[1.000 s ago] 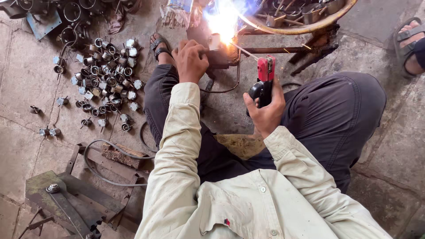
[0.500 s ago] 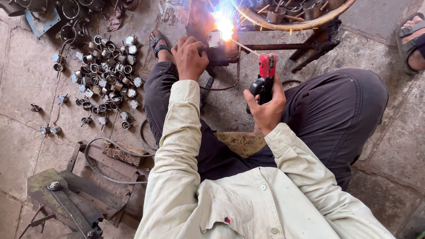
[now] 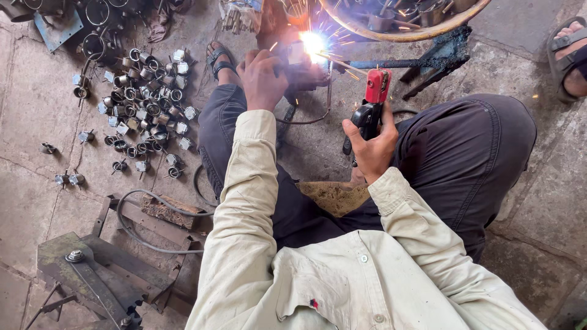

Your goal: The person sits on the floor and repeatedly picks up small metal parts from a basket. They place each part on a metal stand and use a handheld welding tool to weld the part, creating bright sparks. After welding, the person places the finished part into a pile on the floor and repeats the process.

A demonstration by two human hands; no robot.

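I sit low over a concrete floor. My right hand (image 3: 370, 145) grips a red-and-black electrode holder (image 3: 373, 101), and its thin rod slants up and left into a bright white arc (image 3: 313, 43) throwing sparks. My left hand (image 3: 262, 78) rests closed on a small dark metal workpiece (image 3: 302, 72) just left of the arc; how it holds the piece is partly hidden by glare. A dark cable (image 3: 306, 119) loops below the workpiece between my knees.
A heap of several small metal rings and fittings (image 3: 143, 101) lies at upper left. A round basket of metal parts (image 3: 403, 21) sits on a black stand (image 3: 440, 55). A green steel frame (image 3: 92, 269) with a grey cable (image 3: 140, 235) is lower left. Another person's sandalled foot (image 3: 568, 58) is at right.
The arc glare has shrunk and now throws visible sparks. Both hands stay in about the same place, the right still on the holder and the left on the workpiece.
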